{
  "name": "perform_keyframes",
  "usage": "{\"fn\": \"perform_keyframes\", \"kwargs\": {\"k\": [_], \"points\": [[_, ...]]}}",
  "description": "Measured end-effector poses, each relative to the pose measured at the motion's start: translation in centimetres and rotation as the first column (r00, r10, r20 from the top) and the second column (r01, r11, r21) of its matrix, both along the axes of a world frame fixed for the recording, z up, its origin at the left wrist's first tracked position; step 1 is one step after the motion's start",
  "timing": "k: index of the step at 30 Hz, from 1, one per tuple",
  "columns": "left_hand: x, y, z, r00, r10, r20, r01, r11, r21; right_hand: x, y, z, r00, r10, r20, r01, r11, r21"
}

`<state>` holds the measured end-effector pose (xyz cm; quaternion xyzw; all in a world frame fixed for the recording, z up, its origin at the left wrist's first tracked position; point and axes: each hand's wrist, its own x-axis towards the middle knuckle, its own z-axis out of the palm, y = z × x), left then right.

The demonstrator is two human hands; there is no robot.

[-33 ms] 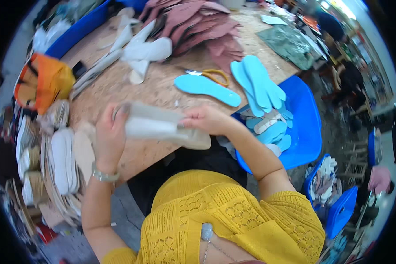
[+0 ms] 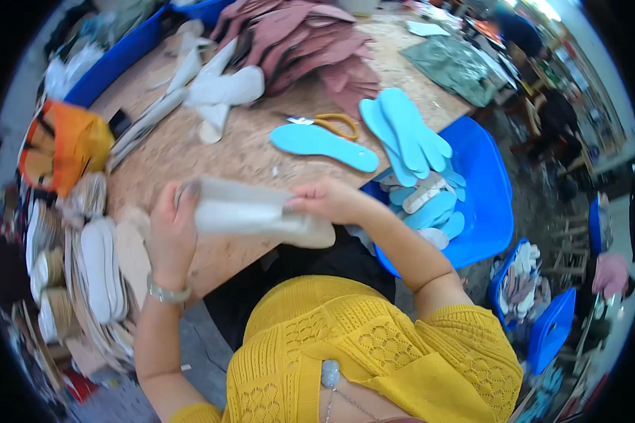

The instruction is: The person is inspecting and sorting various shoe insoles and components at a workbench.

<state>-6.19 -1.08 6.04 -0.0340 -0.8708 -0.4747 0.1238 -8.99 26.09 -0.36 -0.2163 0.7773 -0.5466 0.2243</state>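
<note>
Wooden worktable (image 2: 190, 151), both hands (image 2: 171, 236) (image 2: 324, 199) gripping pale insole (image 2: 257, 215)

— What are you wearing, seen from above?

— You have on a yellow knitted top (image 2: 374, 352) with an open honeycomb pattern and short sleeves, so your forearms are bare.

— Anything else on you?

— A thin silver bracelet (image 2: 166, 292) sits on your left wrist, and a pale oval pendant (image 2: 329, 374) hangs on a fine chain at the neckline. Below the top, dark clothing (image 2: 296, 264) shows.
</note>
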Motion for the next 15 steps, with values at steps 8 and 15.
{"fn": "perform_keyframes", "kwargs": {"k": [8,15], "points": [[2.8,-0.5,-3.2,0.998,0.031,0.063,-0.039,0.991,0.128,3.3,0.1,-0.9,0.971,-0.034,0.236,0.075,0.983,-0.167],[4.1,-0.8,-3.5,0.994,0.107,0.028,-0.11,0.939,0.327,5.0,-0.3,-3.2,0.908,0.077,0.412,0.171,0.83,-0.531]]}}
